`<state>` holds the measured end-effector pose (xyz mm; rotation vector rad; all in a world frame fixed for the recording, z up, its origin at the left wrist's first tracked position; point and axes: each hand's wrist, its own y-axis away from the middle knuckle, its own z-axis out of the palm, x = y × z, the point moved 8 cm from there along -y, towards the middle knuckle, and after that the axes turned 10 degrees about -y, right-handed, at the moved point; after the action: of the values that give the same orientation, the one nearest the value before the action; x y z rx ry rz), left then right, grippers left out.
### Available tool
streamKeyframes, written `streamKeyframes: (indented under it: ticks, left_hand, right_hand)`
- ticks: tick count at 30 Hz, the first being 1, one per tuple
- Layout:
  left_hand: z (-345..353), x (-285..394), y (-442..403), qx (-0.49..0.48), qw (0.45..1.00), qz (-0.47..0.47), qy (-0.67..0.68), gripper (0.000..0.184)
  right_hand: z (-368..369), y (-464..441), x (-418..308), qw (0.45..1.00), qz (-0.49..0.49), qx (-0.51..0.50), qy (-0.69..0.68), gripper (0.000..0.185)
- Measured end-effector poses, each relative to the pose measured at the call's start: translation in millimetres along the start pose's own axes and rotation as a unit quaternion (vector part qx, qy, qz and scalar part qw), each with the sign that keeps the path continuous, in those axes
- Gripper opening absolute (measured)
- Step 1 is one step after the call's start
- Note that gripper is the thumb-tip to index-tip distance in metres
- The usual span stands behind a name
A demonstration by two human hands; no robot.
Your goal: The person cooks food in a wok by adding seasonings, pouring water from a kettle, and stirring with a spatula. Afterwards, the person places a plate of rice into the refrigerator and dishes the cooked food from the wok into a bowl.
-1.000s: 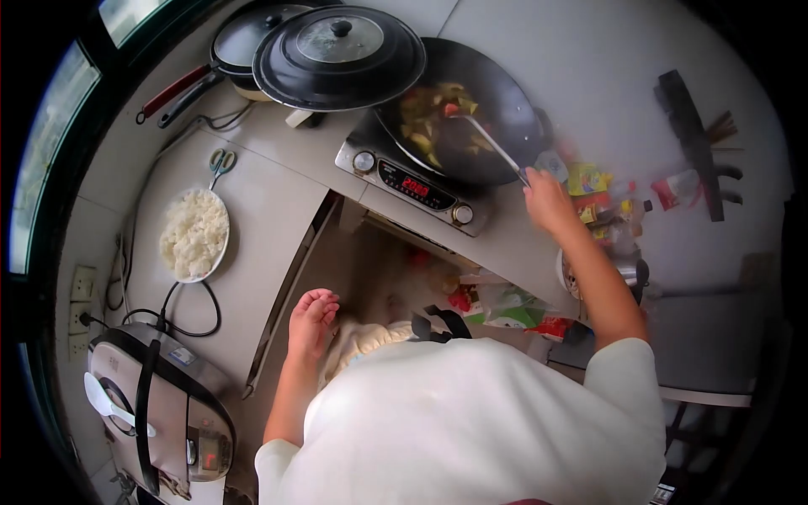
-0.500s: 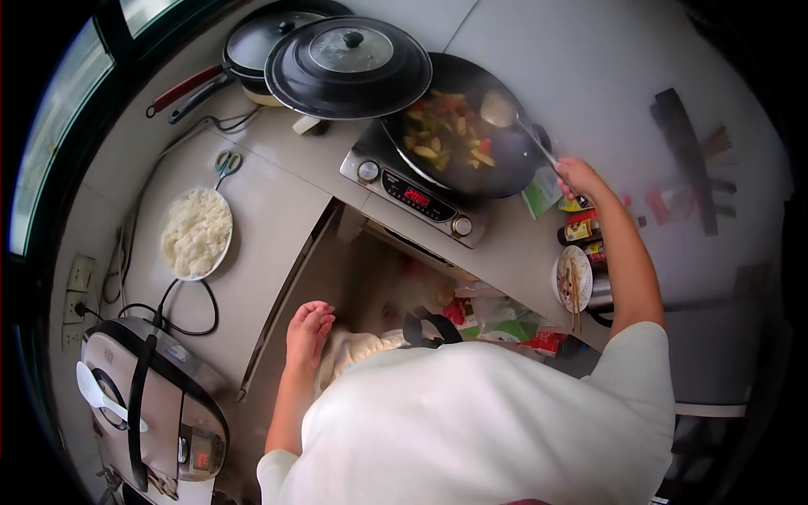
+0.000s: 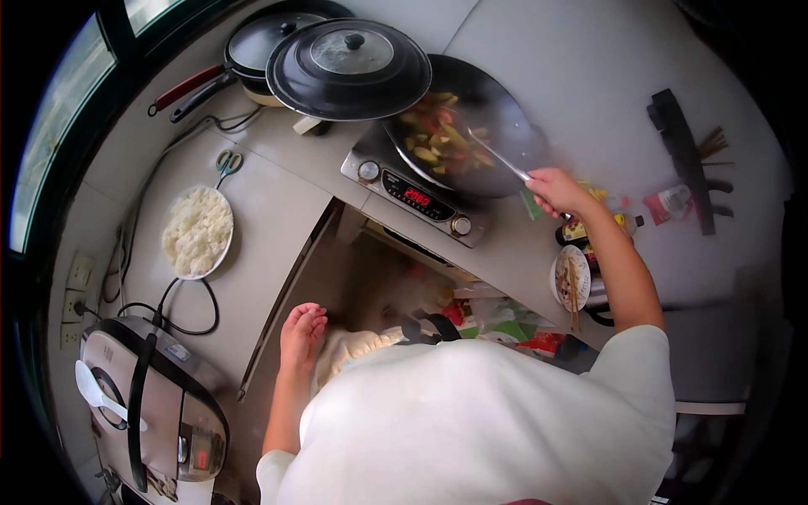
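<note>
My right hand (image 3: 557, 192) is wrapped round the handle of a metal spatula (image 3: 502, 156). The spatula's blade is down among the chunks of food (image 3: 438, 139), yellow-green and red, in a dark wok (image 3: 505, 105). Steam blurs part of the wok. Under it, an induction cooker (image 3: 411, 195) shows red lit digits. A large black lid (image 3: 295, 76) with a glass centre overlaps the wok's left rim. Held up beside my body, over the gap in front of the counter, my left hand (image 3: 300, 334) has its fingers curled in, with nothing visible in them.
To the left are a plate of rice (image 3: 198, 231), scissors (image 3: 227, 164) and a rice cooker (image 3: 151, 396) with a white paddle (image 3: 99, 396) on top. A covered pan (image 3: 252, 46) stands behind. Right of the cooker are bottles (image 3: 574, 231), a bowl with chopsticks (image 3: 566, 282) and a knife rack (image 3: 682, 160).
My right hand has moved slightly left, and the spatula's blade has gone from the wok's far right side down into the food. My left hand has barely moved.
</note>
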<state>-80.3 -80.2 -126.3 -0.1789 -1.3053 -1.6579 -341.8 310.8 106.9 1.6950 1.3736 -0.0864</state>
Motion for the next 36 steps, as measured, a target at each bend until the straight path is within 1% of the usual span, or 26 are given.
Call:
streamKeyframes:
  ticks: [1,3,4,7,10,13,14,17,19,22,24,26,28,30,31,34,36]
  left_hand:
    - [4.1,3.2,-2.7,-0.004,1.0,0.0,-0.007,0.008]
    - [11.5,8.0,-7.0,-0.015,1.0,-0.003,-0.018,0.008]
    - [15.3,10.6,-9.6,-0.021,1.0,-0.005,-0.022,0.008]
    - [19.9,11.5,-18.0,-0.041,0.999,-0.005,-0.031,0.008]
    - [17.9,8.6,-24.2,-0.051,0.998,-0.008,-0.033,0.008]
    - [16.0,5.9,-25.9,-0.046,0.998,-0.019,-0.034,0.008]
    - [14.5,4.1,-25.0,-0.041,0.998,-0.024,-0.034,0.007]
    - [12.9,0.6,-24.0,-0.043,0.998,-0.028,-0.045,0.008]
    - [14.5,1.7,-22.2,-0.045,0.998,-0.024,-0.045,0.008]
    - [11.8,2.5,-21.4,-0.045,0.998,-0.016,-0.036,0.008]
    - [7.8,2.5,-21.5,-0.038,0.999,-0.012,-0.027,0.008]
    - [0.6,-0.2,-19.2,-0.025,0.999,-0.011,-0.02,0.008]
    - [-4.1,-3.1,-16.7,-0.007,1.0,-0.016,-0.013,0.007]
    - [-4.5,-6.9,-16.5,0.001,1.0,-0.018,-0.011,0.007]
    - [-3.9,-8.3,-16.9,0.0,1.0,-0.018,-0.013,0.007]
    - [6.8,-3.1,-11.8,0.0,0.999,-0.02,-0.025,0.007]
    - [12.7,-0.7,-10.9,-0.003,0.999,-0.019,-0.029,0.007]
  right_hand:
    - [2.7,14.5,-12.5,0.995,-0.051,0.03,0.077,0.019]
    - [12.8,47.1,-35.7,0.958,-0.147,0.087,0.229,0.019]
    - [16.3,63.6,-43.7,0.949,-0.138,0.104,0.265,0.019]
    - [19.0,111.0,-57.9,0.922,-0.216,0.162,0.276,0.022]
    - [24.1,141.2,-57.0,0.93,-0.166,0.128,0.301,0.031]
    - [38.3,142.6,-48.8,0.949,-0.139,0.076,0.272,0.031]
    - [40.4,132.7,-47.6,0.931,-0.192,0.101,0.295,0.032]
    - [38.4,76.2,-34.8,0.921,-0.16,0.151,0.322,0.033]
    - [32.9,41.3,-34.4,0.891,-0.197,0.196,0.36,0.025]
    - [9.3,24.5,-32.1,0.881,-0.158,0.238,0.377,0.021]
    - [-17.3,46.9,-32.3,0.863,-0.197,0.243,0.398,0.024]
    - [-43.1,81.6,-29.0,0.853,-0.168,0.237,0.433,0.031]
    - [-56.9,114.8,-22.6,0.832,-0.227,0.239,0.447,0.039]
    - [-64.1,126.1,-7.5,0.826,-0.177,0.219,0.489,0.039]
    - [-66.5,126.4,-2.8,0.822,-0.152,0.21,0.508,0.039]
    - [-60.9,96.8,4.8,0.84,-0.14,0.196,0.486,0.037]
    - [-57.5,53.2,12.2,0.846,-0.182,0.203,0.459,0.036]
